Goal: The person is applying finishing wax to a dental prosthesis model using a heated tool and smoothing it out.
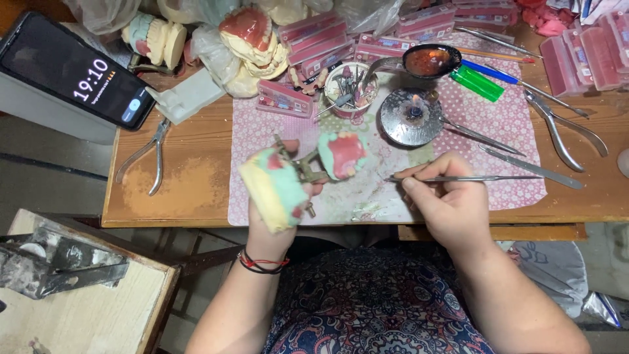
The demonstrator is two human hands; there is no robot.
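Centrally, the left hand [272, 226] has its grip closed around a hinged dental model [298, 174], a brass-coloured frame carrying two plaster casts with pink wax gums, held just above the near edge of the desk [177, 190]. To its right the right hand [445, 203] pinches a thin metal wax tool [472, 177] like a pen, its tip pointing left toward the opened cast and stopping just short of it. Working this well, I judge, means keeping the model steady against the palm and bringing the tip in lightly (the wax looks soft and easily gouged). Above the hands, mid-frame, a small spirit burner [413, 115] shows a flame, with a ladle of melted wax [429, 60] and a cup of instruments [350, 85] beside it; the flame sits near the tool's path and is the thing to mind. Pliers [147, 154] lie at the left, a phone [72, 72] in the upper left corner.
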